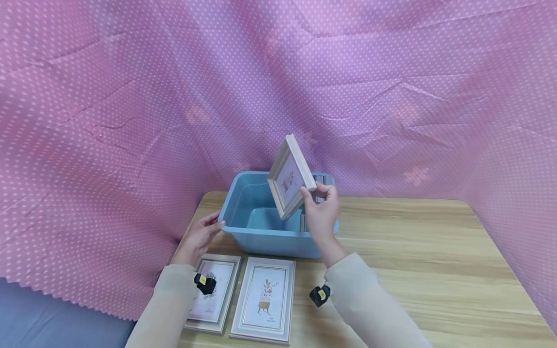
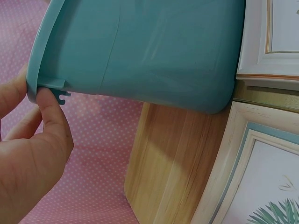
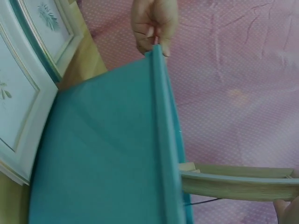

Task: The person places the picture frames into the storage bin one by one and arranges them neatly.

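Note:
My right hand (image 1: 323, 212) grips a light wooden picture frame (image 1: 288, 181) by its lower right corner, tilted above a blue plastic bin (image 1: 274, 241). In the right wrist view that picture frame (image 3: 238, 186) shows edge-on beside the bin's rim, with the hand mostly cut off. My left hand (image 1: 202, 235) pinches the bin's left rim; the left wrist view shows thumb and fingers of this hand (image 2: 32, 149) on either side of the rim (image 2: 39, 56). Inside the bin's right end stand other frames (image 1: 303, 221), partly hidden by my right hand.
Two picture frames lie face up before the bin: one with a plant print (image 1: 213, 295), partly behind my left wrist, and one with a potted-flower print (image 1: 263, 299). The wooden table (image 1: 417, 261) extends to the right. A pink dotted cloth (image 1: 348, 96) hangs behind.

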`<move>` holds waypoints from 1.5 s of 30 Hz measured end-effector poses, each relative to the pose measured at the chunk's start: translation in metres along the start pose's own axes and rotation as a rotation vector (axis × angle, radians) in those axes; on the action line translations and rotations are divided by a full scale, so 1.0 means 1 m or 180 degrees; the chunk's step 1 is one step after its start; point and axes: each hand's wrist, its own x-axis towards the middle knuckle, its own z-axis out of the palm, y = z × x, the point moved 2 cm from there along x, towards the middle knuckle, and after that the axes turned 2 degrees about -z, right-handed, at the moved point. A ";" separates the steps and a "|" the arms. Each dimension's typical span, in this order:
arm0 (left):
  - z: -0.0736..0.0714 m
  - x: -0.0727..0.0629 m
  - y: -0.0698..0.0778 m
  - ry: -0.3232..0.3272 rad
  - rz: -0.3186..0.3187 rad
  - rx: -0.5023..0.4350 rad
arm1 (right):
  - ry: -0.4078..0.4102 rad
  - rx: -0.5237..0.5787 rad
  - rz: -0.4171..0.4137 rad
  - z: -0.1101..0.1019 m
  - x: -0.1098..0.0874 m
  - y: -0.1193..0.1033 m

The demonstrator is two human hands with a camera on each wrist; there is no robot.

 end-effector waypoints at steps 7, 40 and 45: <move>-0.001 0.002 -0.001 0.0015 0.0010 0.0003 | 0.0155 -0.0458 0.0090 0.012 -0.017 0.013; -0.007 0.003 -0.004 -0.0049 0.0019 -0.0050 | -0.0126 -0.1143 0.0439 0.017 -0.050 0.043; -0.006 0.005 -0.004 -0.0081 0.0055 -0.0130 | -0.0161 -0.1352 0.0324 0.014 -0.052 0.046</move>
